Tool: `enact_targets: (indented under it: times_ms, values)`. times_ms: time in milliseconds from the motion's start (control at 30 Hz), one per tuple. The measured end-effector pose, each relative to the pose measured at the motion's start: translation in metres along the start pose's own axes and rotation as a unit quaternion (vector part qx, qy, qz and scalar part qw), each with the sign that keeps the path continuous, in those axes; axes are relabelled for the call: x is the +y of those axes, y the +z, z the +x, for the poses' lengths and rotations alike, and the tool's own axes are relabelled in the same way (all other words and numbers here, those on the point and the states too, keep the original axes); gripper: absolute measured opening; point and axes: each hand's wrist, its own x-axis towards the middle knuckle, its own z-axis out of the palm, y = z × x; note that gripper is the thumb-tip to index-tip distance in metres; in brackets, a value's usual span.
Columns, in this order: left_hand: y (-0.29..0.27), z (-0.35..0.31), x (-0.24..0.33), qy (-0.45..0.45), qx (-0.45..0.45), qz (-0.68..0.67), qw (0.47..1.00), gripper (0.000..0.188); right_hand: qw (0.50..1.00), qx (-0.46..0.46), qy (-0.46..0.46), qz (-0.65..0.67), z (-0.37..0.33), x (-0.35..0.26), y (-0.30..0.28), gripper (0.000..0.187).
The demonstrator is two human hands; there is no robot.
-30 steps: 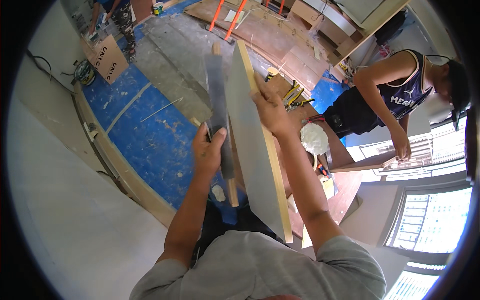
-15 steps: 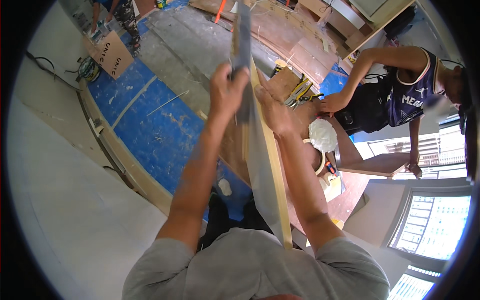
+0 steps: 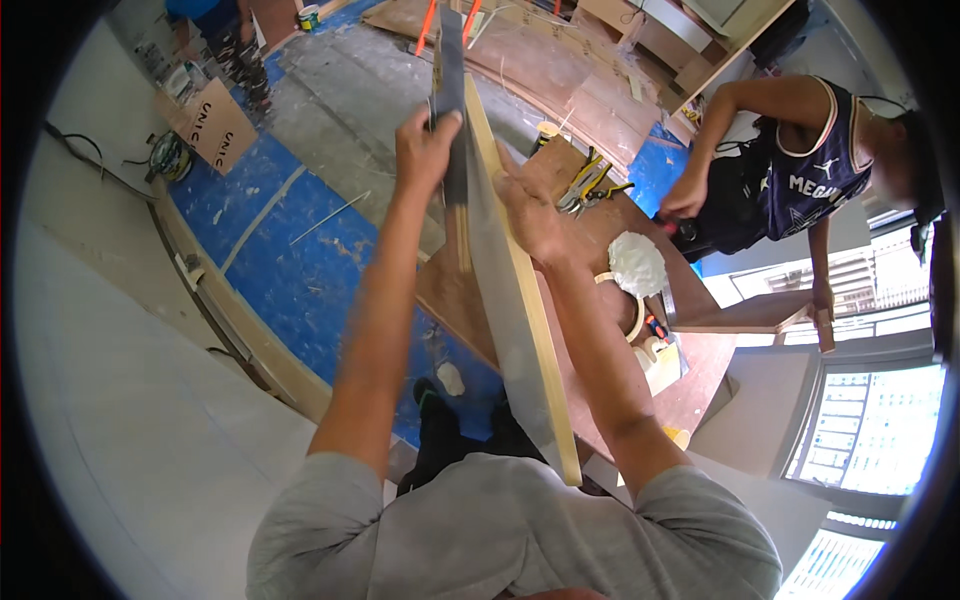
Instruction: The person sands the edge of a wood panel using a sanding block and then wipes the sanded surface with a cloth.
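My left hand (image 3: 425, 155) is closed round a long, narrow dark grey strip (image 3: 451, 90), its thumb on the near face. Layered pale wood shows along the strip's lower end. Beside it, a grey panel (image 3: 505, 330) with a pale wooden edge stands steeply on end, its near end close to my shirt. My right hand (image 3: 533, 218) grips that panel by its pale edge; some fingertips are hidden. Yellow-and-black pliers or clamps (image 3: 590, 187) lie on the brown worktable (image 3: 625, 215), just right of my right hand.
A white crumpled bundle (image 3: 637, 264), a tape roll (image 3: 660, 352) and an orange-and-blue handled tool (image 3: 656, 327) lie on the worktable. At right, a co-worker (image 3: 800, 180) holds a wooden board (image 3: 745, 318). Blue sheeting (image 3: 330, 260) covers the floor at left; another person (image 3: 225, 40) stands far left.
Both my hands, with the strip and panel, have shifted a little left. The co-worker's nearer hand has drawn back from the table edge and closed on something small, dark and red.
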Motion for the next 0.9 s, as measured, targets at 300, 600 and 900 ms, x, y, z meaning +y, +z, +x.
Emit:
enact_targets:
  times_ms: [300,600,900]
  values:
    - [-0.027,-0.105,-0.009,-0.093,0.071,-0.176,0.977,0.032,0.978,0.038,-0.034,-0.205,0.019,0.004,-0.04,0.06]
    - [-0.016,-0.201,0.008,-0.062,0.023,-0.047,0.997,0.034,0.994,0.095,0.007,-0.046,0.046,0.002,-0.036,0.058]
    - [0.012,-0.169,0.054,0.092,-0.006,-0.077,0.993,0.026,0.999,-0.003,0.006,-0.046,0.057,0.08,-0.089,0.036]
